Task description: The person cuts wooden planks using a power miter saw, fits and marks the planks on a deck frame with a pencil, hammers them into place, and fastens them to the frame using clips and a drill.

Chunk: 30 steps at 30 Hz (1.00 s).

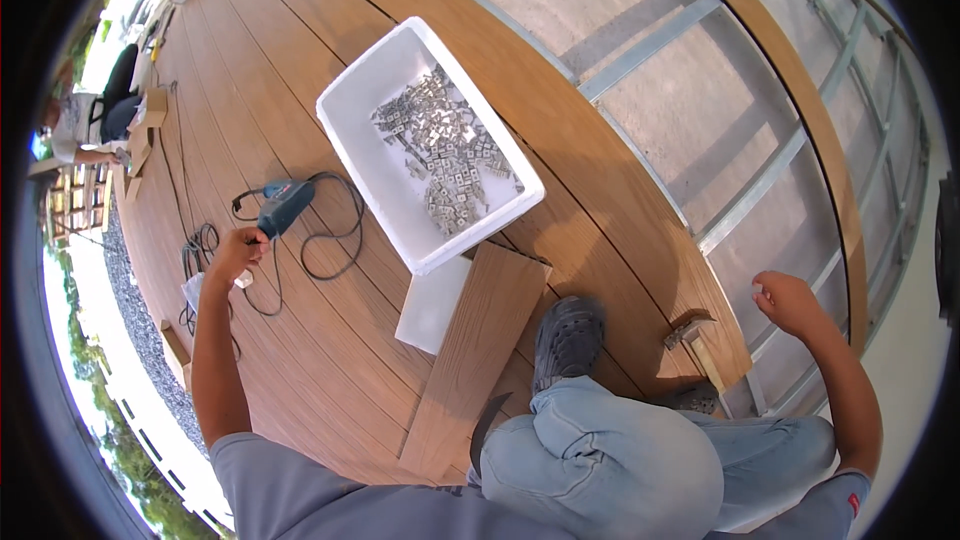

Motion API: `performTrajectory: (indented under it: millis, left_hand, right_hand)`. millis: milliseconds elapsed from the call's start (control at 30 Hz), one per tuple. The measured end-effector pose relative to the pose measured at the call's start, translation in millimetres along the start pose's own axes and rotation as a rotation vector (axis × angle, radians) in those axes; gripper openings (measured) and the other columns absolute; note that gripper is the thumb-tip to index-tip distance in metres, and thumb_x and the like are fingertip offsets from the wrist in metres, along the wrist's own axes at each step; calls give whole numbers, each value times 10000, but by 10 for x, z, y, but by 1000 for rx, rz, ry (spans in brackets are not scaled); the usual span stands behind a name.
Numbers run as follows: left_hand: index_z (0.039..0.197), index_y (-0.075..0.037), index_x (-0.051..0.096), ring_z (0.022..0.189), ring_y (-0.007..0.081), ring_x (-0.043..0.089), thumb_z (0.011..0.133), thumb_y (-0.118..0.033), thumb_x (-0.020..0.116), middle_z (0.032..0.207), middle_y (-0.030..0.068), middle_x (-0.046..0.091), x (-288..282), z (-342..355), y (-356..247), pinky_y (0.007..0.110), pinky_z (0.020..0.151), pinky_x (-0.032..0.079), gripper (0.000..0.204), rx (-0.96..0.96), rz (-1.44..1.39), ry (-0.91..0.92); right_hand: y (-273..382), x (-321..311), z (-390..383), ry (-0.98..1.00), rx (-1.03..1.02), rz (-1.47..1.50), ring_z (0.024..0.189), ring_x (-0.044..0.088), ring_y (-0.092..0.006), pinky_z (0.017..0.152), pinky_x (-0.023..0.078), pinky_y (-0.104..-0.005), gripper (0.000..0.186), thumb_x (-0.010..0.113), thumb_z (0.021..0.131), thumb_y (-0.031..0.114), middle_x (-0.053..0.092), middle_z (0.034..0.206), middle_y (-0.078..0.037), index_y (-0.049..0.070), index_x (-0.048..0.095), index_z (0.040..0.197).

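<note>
My left hand (pixel 238 254) is closed at the near end of a dark teal corded power tool (pixel 287 206), which looks like a drill and lies on the deck. Its black cord (pixel 345 252) loops beside it. Over the open metal frame on the right, my right hand (pixel 787 302) is raised with fingers curled; whatever is in it, if anything, is too small to make out. Between my hands sits a white foam box (pixel 352 105) with many small metal clips (pixel 445 145) spread over its bottom.
A short brown board (pixel 478 350) lies over a white panel (pixel 433 306) near my shoe (pixel 570 335). Metal joists (pixel 650 45) with gaps between them run along the right, past the deck edge. Another person (pixel 95 120) crouches by cardboard boxes (pixel 150 112) at far left.
</note>
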<state>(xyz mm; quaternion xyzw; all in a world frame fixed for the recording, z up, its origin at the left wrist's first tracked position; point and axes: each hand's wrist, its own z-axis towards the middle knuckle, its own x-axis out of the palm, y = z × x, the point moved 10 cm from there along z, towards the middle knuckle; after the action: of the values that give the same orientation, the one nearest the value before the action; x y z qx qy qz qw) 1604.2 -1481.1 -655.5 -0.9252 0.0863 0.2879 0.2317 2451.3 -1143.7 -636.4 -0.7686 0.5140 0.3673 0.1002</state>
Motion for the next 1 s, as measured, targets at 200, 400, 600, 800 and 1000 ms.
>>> performTrajectory:
  millis: [200, 400, 600, 800, 1000]
  left_hand:
    - [953, -8, 738, 762, 160, 702, 863, -43, 729, 826, 41, 705, 612, -1642, -746, 268, 739, 594, 97, -177, 323, 327]
    - [1008, -48, 756, 847, 149, 696, 912, -80, 721, 878, 43, 728, 1559, -2818, -1281, 278, 842, 540, 107, -272, 545, 570]
    - [956, 36, 696, 921, 211, 704, 903, 36, 696, 971, 137, 717, 2022, -3379, -1686, 335, 870, 551, 53, -168, -55, 635]
    - [876, 35, 655, 919, 278, 732, 882, 74, 663, 956, 202, 717, 2546, -2745, -2265, 388, 860, 573, 40, 39, -65, 749]
    - [901, -15, 658, 1028, 198, 650, 874, 35, 703, 1068, 141, 715, 3294, -1949, -2978, 322, 908, 499, 73, 112, 86, 1055]
  right_hand:
    - [1523, 370, 428, 200, -393, 131, 886, 678, -350, 796, 528, -455, 253, 609, 955, 292, 707, 969, -147, 70, 661, 1064]
    - [3123, 1361, 509, 210, -944, 132, 1038, 653, -375, 870, 538, -488, 308, 627, 945, 277, 684, 1085, -163, 51, 603, 1154]
    - [3711, 1432, 5, -46, -1346, 736, 1370, 492, -329, 1136, 413, -428, 983, 859, 731, 109, 515, 1455, -199, 115, 341, 1566]
    - [3098, 1001, 119, 154, -1091, 1086, 1195, 626, -306, 1008, 480, -379, 818, 879, 735, 145, 652, 1308, -124, 142, 508, 1464]
    - [1943, 882, -113, 149, -758, 1348, 1030, 678, -231, 876, 530, -353, 688, 867, 793, 207, 696, 1150, -107, 85, 557, 1394]
